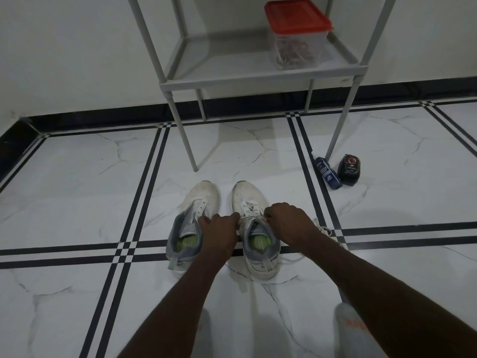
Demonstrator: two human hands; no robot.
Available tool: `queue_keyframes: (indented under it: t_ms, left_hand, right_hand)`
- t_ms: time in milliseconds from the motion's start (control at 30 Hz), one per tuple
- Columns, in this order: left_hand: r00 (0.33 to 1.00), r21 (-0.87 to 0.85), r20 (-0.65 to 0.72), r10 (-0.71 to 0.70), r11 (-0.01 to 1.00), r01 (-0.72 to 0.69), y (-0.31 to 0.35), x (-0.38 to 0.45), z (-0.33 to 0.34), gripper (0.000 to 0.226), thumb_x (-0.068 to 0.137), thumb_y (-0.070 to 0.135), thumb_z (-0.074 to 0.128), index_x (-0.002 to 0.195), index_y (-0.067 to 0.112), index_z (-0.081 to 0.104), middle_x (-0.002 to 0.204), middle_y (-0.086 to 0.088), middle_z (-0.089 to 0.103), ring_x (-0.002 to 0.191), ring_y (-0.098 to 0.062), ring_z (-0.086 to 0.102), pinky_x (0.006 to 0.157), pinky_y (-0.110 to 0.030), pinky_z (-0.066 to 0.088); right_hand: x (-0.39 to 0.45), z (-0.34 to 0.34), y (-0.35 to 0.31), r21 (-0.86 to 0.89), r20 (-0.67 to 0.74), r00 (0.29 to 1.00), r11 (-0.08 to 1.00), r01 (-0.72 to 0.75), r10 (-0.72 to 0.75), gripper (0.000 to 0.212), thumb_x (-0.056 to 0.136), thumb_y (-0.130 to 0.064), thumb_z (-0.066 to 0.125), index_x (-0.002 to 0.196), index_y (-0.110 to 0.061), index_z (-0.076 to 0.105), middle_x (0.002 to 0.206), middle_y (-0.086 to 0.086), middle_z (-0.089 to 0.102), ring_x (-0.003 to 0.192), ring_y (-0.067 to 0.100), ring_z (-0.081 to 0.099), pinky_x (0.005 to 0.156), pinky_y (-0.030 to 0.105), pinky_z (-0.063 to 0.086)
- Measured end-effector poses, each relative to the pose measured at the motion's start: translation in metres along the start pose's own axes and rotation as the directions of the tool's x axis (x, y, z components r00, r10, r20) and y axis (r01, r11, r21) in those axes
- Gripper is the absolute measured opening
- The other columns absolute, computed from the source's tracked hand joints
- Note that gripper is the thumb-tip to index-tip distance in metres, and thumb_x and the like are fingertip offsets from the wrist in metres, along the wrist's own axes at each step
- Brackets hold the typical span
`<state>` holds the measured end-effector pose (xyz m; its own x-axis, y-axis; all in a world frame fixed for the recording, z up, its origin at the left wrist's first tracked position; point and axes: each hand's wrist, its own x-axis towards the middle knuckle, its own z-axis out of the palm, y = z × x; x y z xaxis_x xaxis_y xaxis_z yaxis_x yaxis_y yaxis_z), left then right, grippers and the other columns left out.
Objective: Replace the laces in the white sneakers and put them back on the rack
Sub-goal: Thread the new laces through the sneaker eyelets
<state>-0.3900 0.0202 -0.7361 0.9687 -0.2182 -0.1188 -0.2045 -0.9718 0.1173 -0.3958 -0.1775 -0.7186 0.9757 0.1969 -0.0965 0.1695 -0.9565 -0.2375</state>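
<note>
sneaker lace (248,208) — both hands pinching

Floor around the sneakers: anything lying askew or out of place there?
Yes. A dark blue bottle lies tipped on its side by the rack's front right leg, beside a black container. A loose white lace trails across the floor right of the right sneaker. No spill or damage shows.
</note>
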Motion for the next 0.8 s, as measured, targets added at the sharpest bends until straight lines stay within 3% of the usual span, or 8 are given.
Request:
queue_keyframes:
  t_ms: [233, 400, 500, 600, 633, 700, 800]
  left_hand:
    - [0.999, -0.047, -0.010, -0.051, 0.998, 0.051, 0.000, 0.005, -0.008, 0.022, 0.091, 0.012, 0.046, 0.099, 0.030, 0.056, 0.091, 0.003, 0.068, 0.097, -0.024, 0.060, 0.091, -0.044, 0.031]
    - [0.995, -0.175, 0.033, -0.097, 0.979, 0.101, 0.003, 0.009, -0.002, 0.016, 0.101, 0.023, 0.041, 0.094, 0.027, 0.055, 0.096, -0.003, 0.069, 0.098, -0.029, 0.063, 0.094, -0.046, 0.040]
    - [0.996, -0.358, 0.041, -0.080, 0.930, 0.089, 0.005, 0.011, 0.005, 0.037, 0.105, 0.035, 0.037, 0.091, 0.011, 0.062, 0.094, -0.012, 0.069, 0.090, -0.032, 0.065, 0.081, -0.045, 0.053]
    - [0.998, -0.488, 0.007, -0.059, 0.871, 0.055, 0.008, 0.008, 0.008, 0.069, 0.095, 0.058, 0.024, 0.088, 0.003, 0.066, 0.088, -0.015, 0.068, 0.083, -0.032, 0.064, 0.075, -0.043, 0.052]
    - [0.999, -0.539, -0.012, -0.048, 0.842, 0.034, 0.006, 0.008, 0.010, 0.073, 0.092, 0.062, 0.023, 0.087, 0.003, 0.066, 0.086, -0.015, 0.067, 0.081, -0.032, 0.063, 0.074, -0.043, 0.051]
    - [0.997, -0.639, -0.016, -0.072, 0.768, 0.045, 0.003, 0.008, 0.013, 0.053, 0.101, 0.050, 0.041, 0.089, 0.005, 0.064, 0.085, -0.013, 0.067, 0.080, -0.031, 0.064, 0.074, -0.043, 0.052]
    - [0.992, -0.743, 0.034, -0.119, 0.661, 0.104, 0.007, 0.011, 0.006, 0.031, 0.103, 0.039, 0.051, 0.104, 0.012, 0.065, 0.096, -0.006, 0.069, 0.084, -0.024, 0.067, 0.080, -0.048, 0.057]
  right_hand:
    - [-0.004, 0.003, 0.005, -0.122, -0.050, 0.996, 0.990, 0.073, -0.080, 0.014, 0.096, -0.024, 0.052, 0.092, -0.017, 0.063, 0.093, 0.002, 0.062, 0.087, 0.023, 0.064, 0.064, 0.028, 0.034]
    - [-0.005, 0.006, 0.004, -0.138, -0.041, 0.998, 0.989, 0.044, -0.050, 0.013, 0.094, -0.021, 0.054, 0.092, -0.017, 0.066, 0.091, 0.002, 0.063, 0.086, 0.023, 0.064, 0.064, 0.027, 0.035]
    - [0.000, 0.005, 0.005, 0.035, -0.007, 0.999, 0.998, -0.049, 0.049, 0.019, 0.093, -0.020, 0.054, 0.084, -0.016, 0.070, 0.084, 0.004, 0.068, 0.077, 0.023, 0.065, 0.062, 0.026, 0.037]
    - [0.001, -0.004, 0.013, 0.306, 0.067, 0.995, 0.947, -0.093, 0.076, 0.020, 0.091, -0.018, 0.059, 0.086, -0.015, 0.078, 0.081, 0.006, 0.074, 0.070, 0.020, 0.067, 0.063, 0.025, 0.044]
    - [-0.001, -0.006, 0.018, 0.342, 0.068, 0.995, 0.935, -0.094, 0.075, 0.017, 0.092, -0.019, 0.062, 0.091, -0.013, 0.078, 0.089, 0.006, 0.075, 0.074, 0.018, 0.067, 0.067, 0.023, 0.045]
    - [-0.005, -0.007, 0.033, 0.378, 0.071, 0.988, 0.913, -0.153, 0.136, 0.021, 0.092, -0.025, 0.067, 0.105, -0.011, 0.075, 0.110, 0.005, 0.072, 0.091, 0.016, 0.065, 0.078, 0.019, 0.042]
    - [-0.011, -0.002, 0.056, 0.174, 0.233, 0.938, 0.937, -0.302, 0.259, 0.062, 0.091, -0.044, 0.066, 0.143, -0.016, 0.049, 0.145, 0.012, 0.047, 0.137, 0.026, 0.042, 0.111, 0.030, 0.031]
